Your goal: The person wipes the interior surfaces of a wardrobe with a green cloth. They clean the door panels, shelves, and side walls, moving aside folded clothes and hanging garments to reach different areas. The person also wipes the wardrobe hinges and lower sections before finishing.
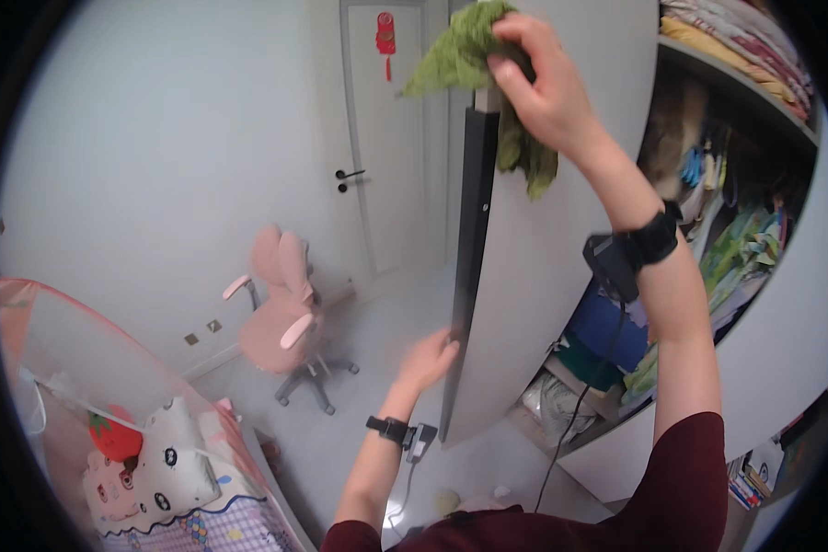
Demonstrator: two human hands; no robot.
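Nearest the camera is your maroon sleeve (681,478), the bare arm reaching up from it to your right hand (561,92) at the top of the wardrobe door (534,313). That hand is bent, thumb and fingers closed around the green cloth (460,55), which bunches over the door's upper end: one corner sticks out to the left, another part hangs down the panel's face. Your left hand (425,361) is lower, beside the dark edge strip (474,221); it is blurred, looks loosely open with nothing visible in it, and you cannot tell whether its fingertips touch. The cloth should handle as light, limp and hard to damage; whether it is damp doesn't show. Its gathered middle, under your thumb, seems the surest hold, since the loose ends would just flop.
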